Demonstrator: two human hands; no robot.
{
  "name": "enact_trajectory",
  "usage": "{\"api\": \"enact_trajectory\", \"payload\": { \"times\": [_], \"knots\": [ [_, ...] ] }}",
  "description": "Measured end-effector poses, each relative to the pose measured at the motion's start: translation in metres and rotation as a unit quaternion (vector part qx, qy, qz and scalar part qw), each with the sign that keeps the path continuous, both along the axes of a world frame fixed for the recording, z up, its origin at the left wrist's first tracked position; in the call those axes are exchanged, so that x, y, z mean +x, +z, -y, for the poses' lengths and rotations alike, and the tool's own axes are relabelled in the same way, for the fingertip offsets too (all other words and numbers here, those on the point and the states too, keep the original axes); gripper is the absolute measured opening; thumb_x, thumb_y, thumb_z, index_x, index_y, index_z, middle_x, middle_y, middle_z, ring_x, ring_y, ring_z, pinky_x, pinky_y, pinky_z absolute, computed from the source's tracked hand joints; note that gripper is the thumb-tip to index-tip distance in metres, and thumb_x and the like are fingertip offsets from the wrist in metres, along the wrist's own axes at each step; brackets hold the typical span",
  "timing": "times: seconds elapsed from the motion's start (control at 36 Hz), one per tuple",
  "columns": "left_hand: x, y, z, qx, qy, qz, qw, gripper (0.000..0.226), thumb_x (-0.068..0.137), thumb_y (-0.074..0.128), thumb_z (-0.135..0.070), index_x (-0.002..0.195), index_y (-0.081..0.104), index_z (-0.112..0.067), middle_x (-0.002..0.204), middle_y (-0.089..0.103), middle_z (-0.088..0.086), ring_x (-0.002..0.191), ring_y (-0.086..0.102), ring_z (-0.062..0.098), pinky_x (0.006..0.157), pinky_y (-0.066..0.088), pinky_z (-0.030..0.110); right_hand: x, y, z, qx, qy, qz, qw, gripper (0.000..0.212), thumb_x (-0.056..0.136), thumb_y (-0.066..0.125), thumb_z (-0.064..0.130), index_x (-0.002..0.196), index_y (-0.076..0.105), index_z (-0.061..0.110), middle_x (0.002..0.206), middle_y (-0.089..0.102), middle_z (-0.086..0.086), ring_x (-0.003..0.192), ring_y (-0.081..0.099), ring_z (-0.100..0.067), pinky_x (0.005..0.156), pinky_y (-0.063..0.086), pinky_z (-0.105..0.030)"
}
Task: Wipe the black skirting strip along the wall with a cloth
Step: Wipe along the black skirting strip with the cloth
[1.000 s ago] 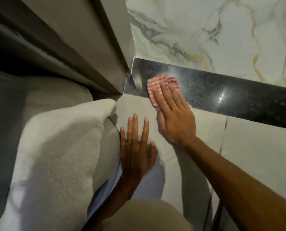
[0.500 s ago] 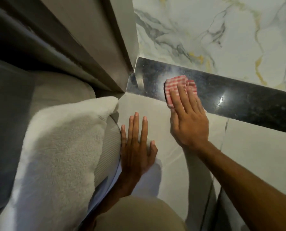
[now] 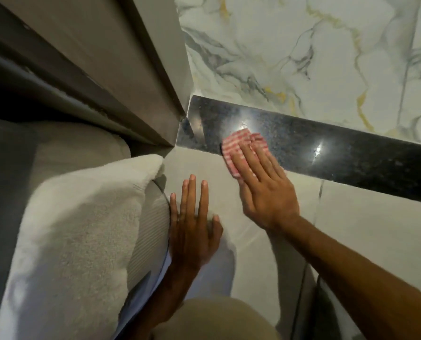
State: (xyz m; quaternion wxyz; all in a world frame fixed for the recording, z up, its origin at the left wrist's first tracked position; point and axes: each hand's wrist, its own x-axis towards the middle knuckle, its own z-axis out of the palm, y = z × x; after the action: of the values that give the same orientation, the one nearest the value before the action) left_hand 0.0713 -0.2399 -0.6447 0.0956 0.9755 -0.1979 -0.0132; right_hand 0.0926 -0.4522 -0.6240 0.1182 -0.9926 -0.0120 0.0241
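The glossy black skirting strip (image 3: 339, 153) runs along the foot of the marble wall, from the corner at the left toward the right edge. A red-and-white checked cloth (image 3: 236, 144) lies flat against its left part. My right hand (image 3: 263, 190) presses on the cloth with straight fingers, covering its lower half. My left hand (image 3: 192, 224) rests flat on the pale floor tile, fingers apart, holding nothing, next to the mat.
A thick white bath mat (image 3: 77, 241) lies at the left, its edge touching my left hand. A grey door frame (image 3: 135, 69) meets the wall at the corner. White marble wall (image 3: 302, 50) rises above the strip. My knee (image 3: 216, 320) shows at the bottom.
My right hand slid the cloth right along the strip, then back a little to the left. The left hand stayed flat on the floor.
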Motion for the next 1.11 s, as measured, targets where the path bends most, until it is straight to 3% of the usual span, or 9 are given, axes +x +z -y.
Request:
{"api": "enact_trajectory", "payload": {
  "times": [0.17, 0.28, 0.39, 0.53, 0.64, 0.72, 0.81, 0.94, 1.11],
  "knots": [
    [0.001, -0.003, 0.000, 0.036, -0.006, -0.003, 0.999, 0.070, 0.111, 0.037, -0.045, 0.170, 0.036, -0.008, 0.180, 0.026, 0.021, 0.168, 0.025, 0.039, 0.136, 0.023, 0.064, 0.060, 0.001, -0.002, -0.003, -0.154, -0.005, 0.988, 0.067, 0.117, 0.026, 0.041, 0.179, 0.013, 0.019, 0.188, 0.008, -0.007, 0.176, 0.005, -0.026, 0.146, 0.007, -0.046],
    [0.000, -0.002, -0.002, 0.044, -0.015, -0.005, 0.999, 0.071, 0.112, 0.037, -0.047, 0.171, 0.036, -0.009, 0.180, 0.024, 0.020, 0.168, 0.025, 0.037, 0.137, 0.021, 0.062, 0.083, -0.003, -0.025, 0.020, -0.069, -0.012, 0.997, 0.068, 0.116, 0.029, 0.039, 0.179, 0.012, 0.019, 0.188, 0.007, -0.009, 0.176, 0.003, -0.029, 0.145, 0.008, -0.050],
    [0.002, 0.006, 0.000, 0.040, -0.010, -0.025, 0.999, 0.070, 0.109, 0.037, -0.045, 0.167, 0.041, -0.006, 0.178, 0.029, 0.022, 0.165, 0.030, 0.040, 0.132, 0.031, 0.067, 0.023, -0.004, -0.022, 0.017, 0.042, -0.021, 0.999, 0.065, 0.118, 0.026, 0.039, 0.179, 0.010, 0.021, 0.188, 0.004, -0.006, 0.176, -0.001, -0.025, 0.145, 0.012, -0.050],
    [0.004, 0.011, 0.006, 0.022, 0.004, -0.043, 0.999, 0.071, 0.106, 0.038, -0.043, 0.168, 0.041, -0.007, 0.178, 0.029, 0.021, 0.166, 0.031, 0.039, 0.132, 0.030, 0.067, -0.028, -0.002, 0.027, -0.009, 0.055, 0.022, 0.998, 0.064, 0.115, 0.040, 0.031, 0.176, 0.026, 0.015, 0.186, 0.020, -0.010, 0.175, 0.014, -0.030, 0.141, 0.024, -0.055],
    [0.004, 0.002, 0.001, 0.020, 0.004, -0.031, 0.999, 0.072, 0.113, 0.025, -0.049, 0.174, 0.026, -0.012, 0.184, 0.018, 0.017, 0.171, 0.017, 0.035, 0.140, 0.008, 0.057, 0.024, -0.004, 0.018, 0.006, -0.066, 0.033, 0.997, 0.065, 0.116, 0.034, 0.035, 0.177, 0.022, 0.017, 0.186, 0.018, -0.011, 0.175, 0.013, -0.030, 0.143, 0.017, -0.053],
    [0.000, -0.007, -0.004, 0.036, -0.009, -0.017, 0.999, 0.072, 0.115, 0.020, -0.052, 0.176, 0.018, -0.014, 0.185, 0.012, 0.016, 0.172, 0.012, 0.034, 0.140, 0.004, 0.055, 0.076, -0.010, -0.011, 0.022, -0.185, 0.029, 0.982, 0.067, 0.117, 0.032, 0.040, 0.178, 0.016, 0.018, 0.188, 0.012, -0.010, 0.176, 0.009, -0.029, 0.146, 0.007, -0.046],
    [-0.003, -0.012, -0.001, 0.035, -0.015, -0.023, 0.999, 0.073, 0.115, 0.020, -0.054, 0.176, 0.018, -0.014, 0.185, 0.012, 0.017, 0.172, 0.011, 0.034, 0.140, 0.002, 0.055, 0.097, -0.015, -0.037, 0.033, -0.159, 0.032, 0.986, 0.067, 0.116, 0.034, 0.037, 0.178, 0.018, 0.017, 0.187, 0.013, -0.011, 0.176, 0.009, -0.029, 0.145, 0.005, -0.044],
    [-0.003, -0.002, 0.001, 0.058, -0.019, -0.046, 0.997, 0.070, 0.115, 0.018, -0.048, 0.175, 0.020, -0.010, 0.184, 0.012, 0.018, 0.171, 0.014, 0.037, 0.138, 0.013, 0.064, 0.032, -0.016, -0.037, 0.031, 0.004, 0.019, 0.999, 0.067, 0.115, 0.036, 0.038, 0.178, 0.020, 0.020, 0.187, 0.013, -0.008, 0.176, 0.009, -0.026, 0.145, 0.008, -0.047],
    [0.006, 0.008, 0.008, 0.042, 0.003, -0.053, 0.998, 0.068, 0.109, 0.034, -0.036, 0.170, 0.034, -0.005, 0.179, 0.027, 0.024, 0.166, 0.029, 0.044, 0.131, 0.029, 0.071, 0.018, -0.006, -0.025, 0.032, -0.042, 0.007, 0.999, 0.066, 0.116, 0.035, 0.039, 0.177, 0.022, 0.021, 0.187, 0.016, -0.005, 0.176, 0.009, -0.024, 0.145, 0.009, -0.045]
  ]
}}
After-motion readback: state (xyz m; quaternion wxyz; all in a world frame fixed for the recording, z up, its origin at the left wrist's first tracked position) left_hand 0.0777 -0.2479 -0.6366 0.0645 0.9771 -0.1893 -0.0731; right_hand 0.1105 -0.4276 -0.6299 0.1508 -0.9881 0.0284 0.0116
